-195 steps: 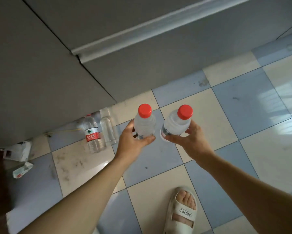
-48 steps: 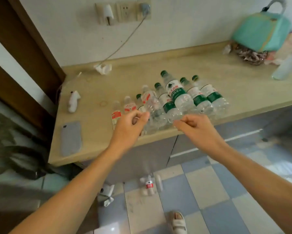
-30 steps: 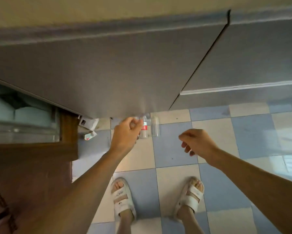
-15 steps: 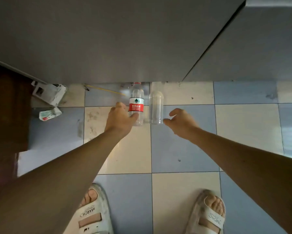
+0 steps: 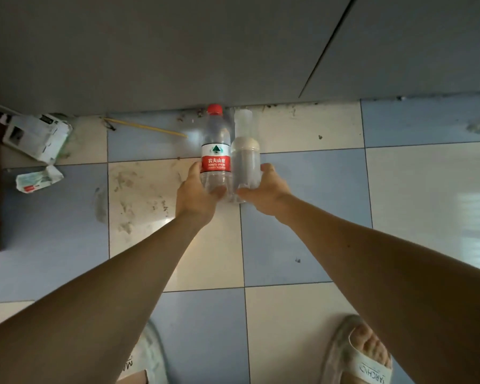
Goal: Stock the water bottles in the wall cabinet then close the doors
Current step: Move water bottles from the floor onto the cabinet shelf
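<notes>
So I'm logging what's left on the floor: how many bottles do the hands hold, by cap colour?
Red cap bottle, in the left hand: 1
White cap bottle, in the right hand: 1
Total: 2

A person's left hand [image 5: 195, 198] grips a red-capped water bottle [image 5: 215, 151] on a checkered tile floor [image 5: 302, 245]. The right hand [image 5: 266, 191] grips a clear bottle [image 5: 245, 164] touching it.

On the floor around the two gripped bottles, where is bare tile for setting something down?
Free: tiles right of the clear bottle, and between the arms. Crowded: left, by the crumpled cartons and stick.
</notes>
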`<control>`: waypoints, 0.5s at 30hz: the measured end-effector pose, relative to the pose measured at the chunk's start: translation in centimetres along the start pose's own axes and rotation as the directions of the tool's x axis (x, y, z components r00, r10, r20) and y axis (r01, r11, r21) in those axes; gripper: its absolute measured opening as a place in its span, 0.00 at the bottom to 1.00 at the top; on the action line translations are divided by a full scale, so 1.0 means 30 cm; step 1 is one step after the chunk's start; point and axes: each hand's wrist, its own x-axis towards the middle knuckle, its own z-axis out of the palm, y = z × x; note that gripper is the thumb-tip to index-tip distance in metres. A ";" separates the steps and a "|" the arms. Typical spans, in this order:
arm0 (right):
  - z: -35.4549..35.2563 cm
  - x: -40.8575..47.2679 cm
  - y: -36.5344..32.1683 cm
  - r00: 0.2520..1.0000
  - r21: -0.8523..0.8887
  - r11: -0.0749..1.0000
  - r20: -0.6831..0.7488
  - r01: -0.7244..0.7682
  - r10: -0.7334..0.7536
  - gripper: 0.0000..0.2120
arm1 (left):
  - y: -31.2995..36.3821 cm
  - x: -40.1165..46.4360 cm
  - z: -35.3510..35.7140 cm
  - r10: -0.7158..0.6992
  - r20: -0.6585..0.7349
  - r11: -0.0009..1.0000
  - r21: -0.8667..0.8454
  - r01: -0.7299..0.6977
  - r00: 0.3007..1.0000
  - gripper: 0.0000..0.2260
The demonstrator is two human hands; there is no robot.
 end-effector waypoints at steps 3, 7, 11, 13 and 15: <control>-0.004 -0.077 0.098 0.998 -0.001 0.999 0.046 -0.047 0.047 0.30 | -0.009 -0.083 0.045 -0.033 0.060 0.999 -0.025 0.034 0.998 0.31; -0.035 -0.185 0.245 0.990 -0.021 0.994 0.090 -0.106 0.107 0.34 | -0.045 -0.241 0.131 -0.060 0.161 0.995 -0.069 0.072 0.985 0.28; -0.070 -0.224 0.340 0.988 0.007 0.991 0.076 -0.134 0.133 0.35 | -0.066 -0.335 0.205 -0.072 0.204 0.990 -0.106 0.095 0.976 0.25; -0.087 -0.221 0.353 0.988 -0.007 0.991 0.078 -0.133 0.133 0.34 | -0.067 -0.344 0.215 -0.069 0.211 0.992 -0.088 0.089 0.975 0.26; -0.111 -0.201 0.343 0.991 -0.010 0.993 0.054 -0.120 0.120 0.34 | -0.055 -0.320 0.211 -0.063 0.200 0.996 -0.054 0.075 0.978 0.24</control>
